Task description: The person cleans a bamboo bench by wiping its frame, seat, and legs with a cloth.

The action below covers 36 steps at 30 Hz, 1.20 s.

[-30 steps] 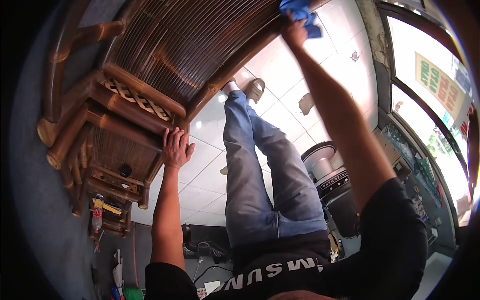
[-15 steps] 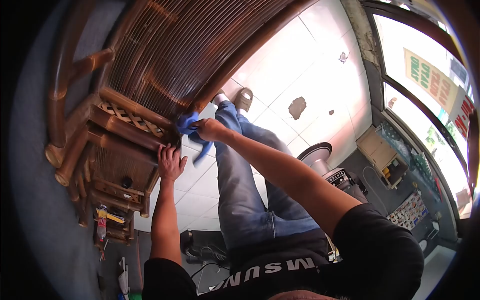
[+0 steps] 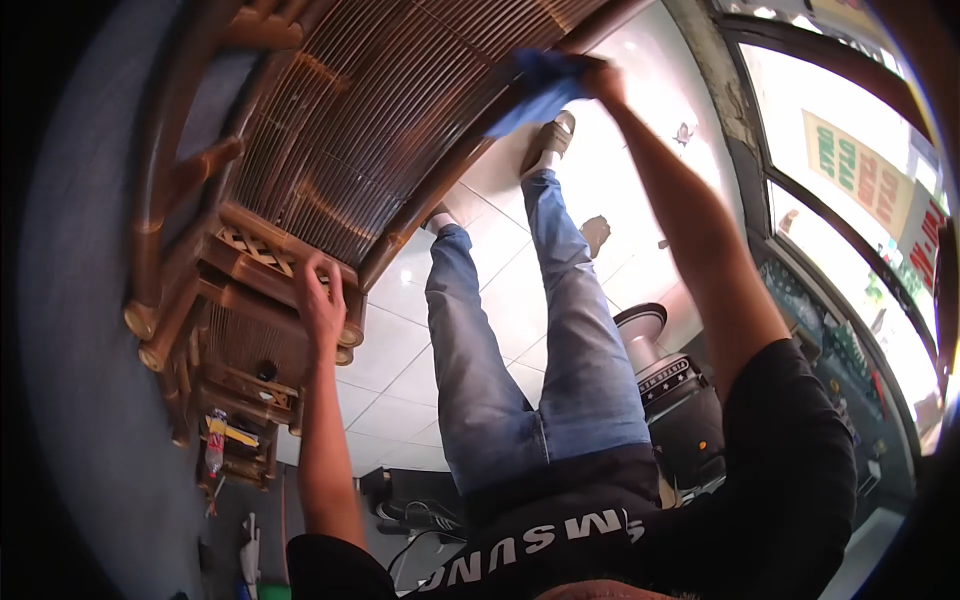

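My right hand (image 3: 606, 84) is closed on a blue cloth (image 3: 550, 90), stretched out at the front rail (image 3: 440, 190) of a brown bamboo bench. The cloth lies over the rail and hangs down from it; both hand and cloth are smeared by motion. My left hand (image 3: 322, 305) is at the bench's armrest (image 3: 255, 265), near its front end. Its fingers are apart, with nothing seen in them. The slatted bamboo seat (image 3: 370, 110) spreads out beyond both hands.
Another bamboo piece (image 3: 250, 345) stands to the left, with a plastic bottle (image 3: 215, 440) near it. White floor tiles (image 3: 390, 370) lie under my legs, with broken patches. A round-based pedestal (image 3: 640, 330) is at the right, below a window with paper signs (image 3: 855, 165).
My right hand has swept the blue cloth from the armrest corner along the front rail, up and to the right. My left hand has shifted slightly up, its fingers less spread. My right leg has stepped outward.
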Tool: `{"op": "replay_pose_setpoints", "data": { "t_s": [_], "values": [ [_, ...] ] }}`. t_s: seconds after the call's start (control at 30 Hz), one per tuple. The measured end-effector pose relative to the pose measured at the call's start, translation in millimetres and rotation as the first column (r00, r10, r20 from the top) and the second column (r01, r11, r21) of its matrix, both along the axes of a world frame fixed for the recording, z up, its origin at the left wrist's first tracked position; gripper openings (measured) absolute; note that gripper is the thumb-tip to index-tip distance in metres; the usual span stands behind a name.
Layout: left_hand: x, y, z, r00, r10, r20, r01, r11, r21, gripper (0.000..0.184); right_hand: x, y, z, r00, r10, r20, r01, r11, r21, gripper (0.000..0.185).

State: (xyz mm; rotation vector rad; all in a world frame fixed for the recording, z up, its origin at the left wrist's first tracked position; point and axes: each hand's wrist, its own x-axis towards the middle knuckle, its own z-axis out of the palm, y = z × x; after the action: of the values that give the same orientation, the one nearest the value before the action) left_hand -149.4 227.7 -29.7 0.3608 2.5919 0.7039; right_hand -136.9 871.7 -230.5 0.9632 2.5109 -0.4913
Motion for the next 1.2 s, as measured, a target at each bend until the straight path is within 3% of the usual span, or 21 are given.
{"op": "replay_pose_setpoints", "data": {
  "t_s": [0.03, 0.07, 0.1, 0.13, 0.17, 0.2, 0.27, 0.33, 0.37, 0.43, 0.53, 0.63, 0.8, 0.83, 0.87, 0.9, 0.93, 1.03, 1.07, 1.1, 1.2],
  "values": [
    [-32, 22, 12, 0.993, -0.015, -0.116, 0.018, 1.000, 0.023, 0.035, -17, 39, 25, 0.998, -0.060, -0.011, 0.060, 0.998, 0.003, 0.041],
    [-67, 44, 28, 0.974, -0.039, -0.225, 0.049, 0.998, 0.041, 0.035, -15, 100, -9, 0.991, -0.100, -0.089, 0.109, 0.989, 0.100, 0.042],
    [-105, 67, 45, 0.943, -0.057, -0.329, 0.084, 0.994, 0.069, 0.034, -43, 88, 67, 0.984, -0.180, 0.003, 0.176, 0.967, 0.182, 0.044],
    [-146, 92, 65, 0.855, -0.121, -0.504, 0.168, 0.985, 0.048, 0.032, -49, 93, 99, 0.967, -0.114, -0.226, 0.137, 0.986, 0.092, 0.044],
    [-189, 103, 66, 0.776, -0.142, -0.614, 0.245, 0.966, 0.086, 0.033, -57, 121, 95, 0.965, -0.113, -0.238, 0.151, 0.977, 0.149, 0.044],
    [-215, 131, 88, 0.800, -0.043, -0.599, 0.128, 0.987, 0.100, 0.035, -67, 126, 108, 0.969, -0.115, -0.218, 0.160, 0.966, 0.201, 0.046],
    [-280, 173, 105, 0.651, -0.120, -0.750, 0.235, 0.971, 0.048, 0.043, -76, 152, 89, 0.938, -0.052, -0.342, 0.141, 0.961, 0.240, 0.044],
    [-339, 205, 105, 0.544, -0.296, -0.785, 0.364, 0.926, -0.097, 0.056, -88, 162, 52, 0.844, 0.320, -0.431, -0.001, 0.804, 0.595, 0.050],
    [-358, 217, 98, 0.591, -0.360, -0.722, 0.375, 0.915, -0.150, 0.059, -92, 165, 32, 0.763, 0.500, -0.409, -0.035, 0.665, 0.746, 0.054],
    [-387, 230, 83, 0.671, -0.475, -0.570, 0.407, 0.878, -0.252, 0.067, -96, 153, 15, 0.822, 0.491, -0.288, -0.223, 0.743, 0.631, 0.051],
    [-412, 229, 62, 0.670, -0.472, -0.572, 0.450, 0.872, -0.193, 0.073, -81, 92, 60, 0.890, 0.347, -0.294, -0.208, 0.886, 0.414, 0.047],
    [-406, 238, 64, 0.774, -0.366, -0.517, 0.297, 0.931, -0.213, 0.076, -81, 69, 66, 0.917, 0.187, -0.353, -0.096, 0.961, 0.260, 0.044],
    [-412, 240, 73, 0.899, -0.267, -0.346, 0.203, 0.956, -0.210, 0.077, -86, 88, -41, 0.863, -0.321, -0.391, 0.226, 0.936, -0.269, 0.040],
    [-415, 239, 74, 0.908, -0.258, -0.330, 0.190, 0.956, -0.225, 0.076, -75, 74, -82, 0.692, -0.008, -0.722, 0.064, 0.997, 0.050, 0.034],
    [-416, 240, 76, 0.915, -0.260, -0.308, 0.198, 0.955, -0.219, 0.077, -72, 38, -51, 0.698, -0.227, -0.679, 0.314, 0.949, 0.005, 0.030],
    [-414, 241, 79, 0.922, -0.261, -0.285, 0.205, 0.955, -0.212, 0.078, -65, 12, -31, 0.753, -0.253, -0.608, 0.339, 0.940, 0.029, 0.031],
    [-412, 242, 82, 0.929, -0.261, -0.262, 0.211, 0.956, -0.205, 0.078, -57, -14, -13, 0.800, -0.277, -0.532, 0.359, 0.932, 0.054, 0.044],
    [-407, 246, 85, 0.929, -0.241, -0.282, 0.168, 0.951, -0.260, 0.081, -25, -113, 27, 0.770, -0.422, -0.478, 0.379, 0.906, -0.189, 0.057],
    [-407, 246, 84, 0.926, -0.243, -0.288, 0.170, 0.951, -0.256, 0.083, -7, -150, 29, 0.834, -0.413, -0.367, 0.364, 0.910, -0.198, 0.057],
    [-407, 245, 84, 0.924, -0.245, -0.293, 0.172, 0.952, -0.254, 0.084, 9, -190, 34, 0.843, -0.364, -0.395, 0.314, 0.931, -0.188, 0.058],
    [-407, 245, 83, 0.917, -0.250, -0.311, 0.168, 0.949, -0.266, 0.085, 52, -301, 53, 0.918, -0.394, -0.047, 0.319, 0.804, -0.502, 0.052]
  ]
}}
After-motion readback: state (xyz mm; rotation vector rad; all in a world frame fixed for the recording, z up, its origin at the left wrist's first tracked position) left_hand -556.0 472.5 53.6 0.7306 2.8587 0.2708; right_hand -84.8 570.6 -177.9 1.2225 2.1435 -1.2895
